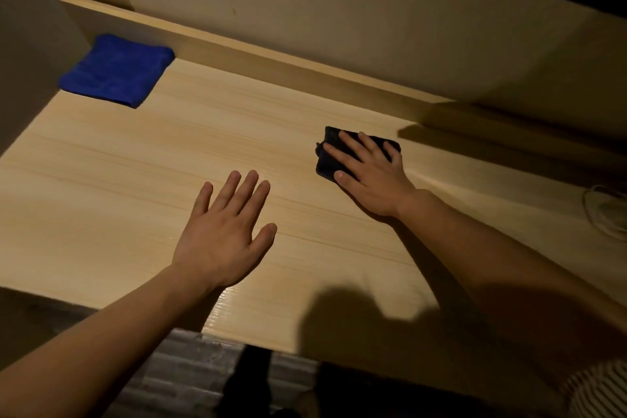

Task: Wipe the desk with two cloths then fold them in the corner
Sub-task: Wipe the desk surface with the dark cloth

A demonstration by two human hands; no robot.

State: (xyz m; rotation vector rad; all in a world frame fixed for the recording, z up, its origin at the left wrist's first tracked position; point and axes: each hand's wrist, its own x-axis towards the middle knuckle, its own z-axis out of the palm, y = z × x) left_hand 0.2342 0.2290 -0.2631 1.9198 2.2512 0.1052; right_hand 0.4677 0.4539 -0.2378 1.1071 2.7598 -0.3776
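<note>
A light wooden desk [135, 180] fills the head view. A folded blue cloth [115, 71] lies flat in the far left corner, against the back ledge. A dark cloth [327, 164], bunched small, sits on the right half of the desk. My right hand [368, 173] presses flat on top of it, fingers spread, covering most of it. My left hand [227, 231] hovers just over the middle of the desk, palm down, fingers apart, holding nothing.
A raised wooden ledge [305, 71] runs along the back under a beige wall. A white cable [607, 214] coils at the right edge. A grey side panel [30, 54] borders the left. The desk's front edge [258, 339] is near my body.
</note>
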